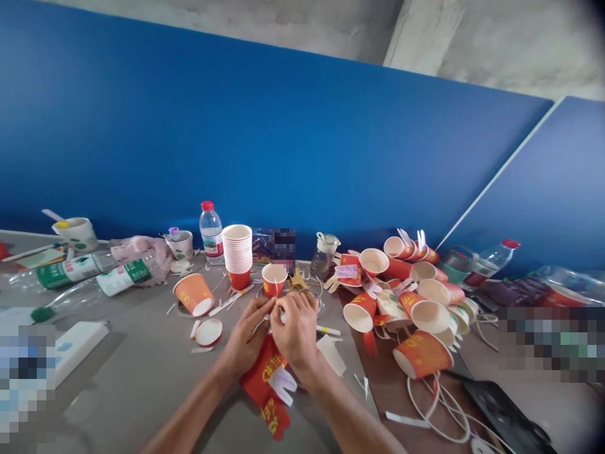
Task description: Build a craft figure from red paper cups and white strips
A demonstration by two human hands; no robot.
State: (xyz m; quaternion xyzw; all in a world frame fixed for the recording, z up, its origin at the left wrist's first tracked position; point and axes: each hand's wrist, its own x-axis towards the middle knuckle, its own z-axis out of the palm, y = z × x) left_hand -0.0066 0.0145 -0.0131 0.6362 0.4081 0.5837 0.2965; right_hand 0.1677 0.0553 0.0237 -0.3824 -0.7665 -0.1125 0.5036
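My left hand [248,331] and my right hand [297,325] meet over the middle of the desk, fingers pinched together at the tips. What they pinch is small and mostly hidden by the fingers; a bit of white shows between the hands. Just below them is a cut red paper cup piece [259,377] with gold lettering, partly covered by the right hand. On it lies a white and purple paper cut-out [283,386] with two prongs. Beyond the fingertips stands a small red paper cup [274,280].
A cup stack [237,252] and a water bottle [211,233] stand behind. Orange cup [193,294] and cut cup base [208,333] lie left. Many paper cups [430,315] are heaped right, near a white cable [437,416]. Plastic bottles [125,277] lie far left. A blue partition [283,139] rises behind.
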